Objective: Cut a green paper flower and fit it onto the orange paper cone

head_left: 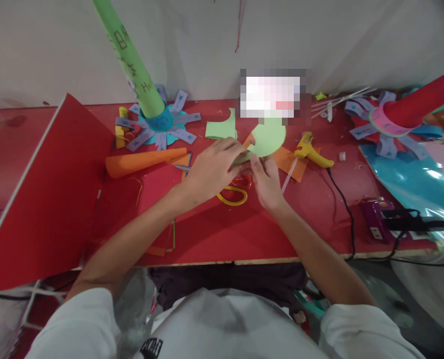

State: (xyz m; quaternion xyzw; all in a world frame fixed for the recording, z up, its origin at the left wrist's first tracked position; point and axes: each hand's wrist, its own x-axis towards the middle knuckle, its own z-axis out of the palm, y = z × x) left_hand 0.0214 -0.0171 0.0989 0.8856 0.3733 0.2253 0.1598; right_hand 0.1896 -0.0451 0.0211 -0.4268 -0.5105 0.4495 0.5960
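My left hand (pixel 218 164) and my right hand (pixel 266 182) meet over the middle of the red table, both with closed fingers. Between them they pinch a folded strip of light-green paper (pixel 243 158), partly covered by the fingers. Just beyond the fingertips is a rounded light-green paper piece (pixel 270 137); whether it joins the strip I cannot tell. Under my hands lie scissors with yellow handles (pixel 234 202), and a red loop (pixel 246 181) shows beside them. An orange paper piece (pixel 293 164) is right of my right hand, partly under a yellow glue gun (pixel 312 152).
A green paper tube (pixel 137 75) on a flower-like base stands back left, a red tube (pixel 420 102) back right. An orange paper cone (pixel 143 162) and cut green paper (pixel 222 129) lie left. A red board (pixel 53 194) rises far left; a purple power box (pixel 377 219) sits right.
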